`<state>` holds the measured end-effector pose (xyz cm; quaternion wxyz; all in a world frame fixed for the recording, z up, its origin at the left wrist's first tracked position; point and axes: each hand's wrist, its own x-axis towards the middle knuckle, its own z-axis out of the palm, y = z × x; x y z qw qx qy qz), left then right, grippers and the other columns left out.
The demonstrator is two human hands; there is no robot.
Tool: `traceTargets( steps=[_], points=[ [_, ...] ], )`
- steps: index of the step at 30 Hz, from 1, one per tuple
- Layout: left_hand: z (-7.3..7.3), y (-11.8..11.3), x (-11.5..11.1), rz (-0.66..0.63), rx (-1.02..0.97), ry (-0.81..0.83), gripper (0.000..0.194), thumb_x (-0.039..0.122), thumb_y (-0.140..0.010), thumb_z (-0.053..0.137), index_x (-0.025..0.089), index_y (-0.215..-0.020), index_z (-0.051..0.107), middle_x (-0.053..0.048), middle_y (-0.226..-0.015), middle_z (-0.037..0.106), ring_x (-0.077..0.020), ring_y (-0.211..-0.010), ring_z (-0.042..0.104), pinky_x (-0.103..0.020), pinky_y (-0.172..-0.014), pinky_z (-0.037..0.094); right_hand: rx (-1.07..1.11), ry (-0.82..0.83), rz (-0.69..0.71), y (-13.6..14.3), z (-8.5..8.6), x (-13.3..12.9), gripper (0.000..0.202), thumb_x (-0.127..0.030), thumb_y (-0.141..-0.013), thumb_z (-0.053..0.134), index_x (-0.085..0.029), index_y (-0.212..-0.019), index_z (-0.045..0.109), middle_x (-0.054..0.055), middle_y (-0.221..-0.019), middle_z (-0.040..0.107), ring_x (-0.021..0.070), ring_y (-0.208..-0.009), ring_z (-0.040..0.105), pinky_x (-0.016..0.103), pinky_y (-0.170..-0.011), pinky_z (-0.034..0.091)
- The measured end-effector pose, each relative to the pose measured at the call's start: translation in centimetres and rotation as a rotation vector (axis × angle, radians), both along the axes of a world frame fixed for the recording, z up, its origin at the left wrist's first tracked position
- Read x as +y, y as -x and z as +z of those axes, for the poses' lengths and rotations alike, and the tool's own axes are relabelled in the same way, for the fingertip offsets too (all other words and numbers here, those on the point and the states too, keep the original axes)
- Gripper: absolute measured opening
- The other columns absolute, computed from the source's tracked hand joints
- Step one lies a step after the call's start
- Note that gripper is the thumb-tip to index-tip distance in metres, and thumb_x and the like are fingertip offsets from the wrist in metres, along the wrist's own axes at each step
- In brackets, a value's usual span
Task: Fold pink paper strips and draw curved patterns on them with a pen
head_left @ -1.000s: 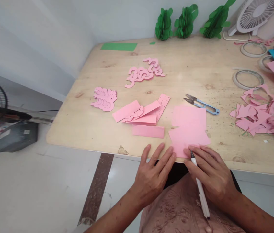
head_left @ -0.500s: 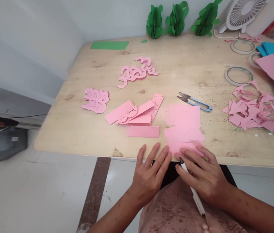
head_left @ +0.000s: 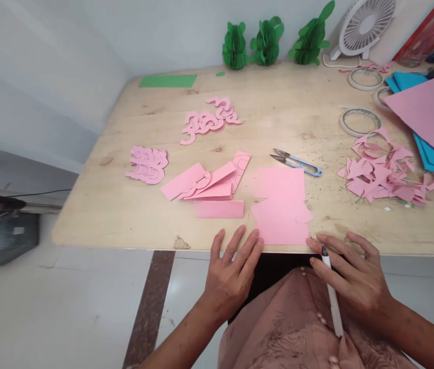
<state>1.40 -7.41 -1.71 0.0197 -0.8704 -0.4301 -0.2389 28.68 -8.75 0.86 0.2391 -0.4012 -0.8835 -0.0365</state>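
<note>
Several overlapping pink paper sheets lie flat at the table's front edge. My left hand rests on the edge with its fingers spread, the fingertips touching the sheets' lower left corner. At their lower right corner is my right hand, with a white pen held between thumb and fingers, its dark tip pointing up toward the table. Left of the sheets lie folded pink strips, some with curved lines drawn on them. Just above the sheets are blue-handled thread snips, blades apart.
Pink cut-outs lie in a stack and a loose pile. Pink scraps, tape rolls and blue sheets are on the right. Green paper figures and a white fan stand along the wall.
My right hand has slid right with the pen, off the middle of the front sheet to its corner. The front sheet now lies flat and uncovered. The view has shifted slightly right.
</note>
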Motion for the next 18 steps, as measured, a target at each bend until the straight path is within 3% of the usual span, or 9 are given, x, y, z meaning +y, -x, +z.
traceTargets(
  steps=[6,10,13,18],
  points=[
    [1.0,-0.8,-0.1,0.038,-0.068,-0.010,0.043,0.010,-0.087,0.055,0.014,-0.129,0.057,-0.014,-0.125,0.066,-0.0302,-0.131,0.050,-0.056,-0.112,0.033,0.092,-0.060,-0.056,0.0,-0.8,0.0,0.015,-0.007,-0.085,0.061,-0.018,-0.094,0.065,0.008,-0.100,0.076,0.0263,-0.115,0.064,0.051,-0.105,0.036],
    [1.1,-1.9,0.5,0.013,-0.044,0.009,0.043,0.018,-0.088,0.058,0.014,-0.131,0.056,-0.015,-0.136,0.058,-0.0332,-0.137,0.042,-0.056,-0.113,0.032,0.100,-0.088,-0.101,0.4,0.1,1.4,0.023,-0.010,-0.086,0.063,-0.017,-0.107,0.063,0.011,-0.111,0.073,0.0257,-0.117,0.062,0.048,-0.105,0.038],
    [0.9,-2.1,0.8,-0.017,-0.004,0.012,0.044,0.021,-0.090,0.056,0.014,-0.133,0.055,-0.015,-0.142,0.053,-0.0316,-0.140,0.040,-0.055,-0.116,0.027,0.103,0.022,-0.109,1.1,1.2,3.0,0.024,-0.017,-0.091,0.058,-0.016,-0.114,0.061,0.013,-0.118,0.070,0.0267,-0.121,0.058,0.049,-0.105,0.039],
    [0.2,-1.1,0.6,-0.067,-0.087,-0.070,0.037,0.006,-0.090,0.051,0.013,-0.126,0.059,-0.013,-0.130,0.063,-0.0284,-0.137,0.044,-0.052,-0.114,0.033,0.011,0.112,-0.056,1.8,1.7,4.6,0.029,-0.027,-0.095,0.053,-0.016,-0.122,0.058,0.014,-0.123,0.067,0.0270,-0.122,0.057,0.050,-0.105,0.040]
  ],
)
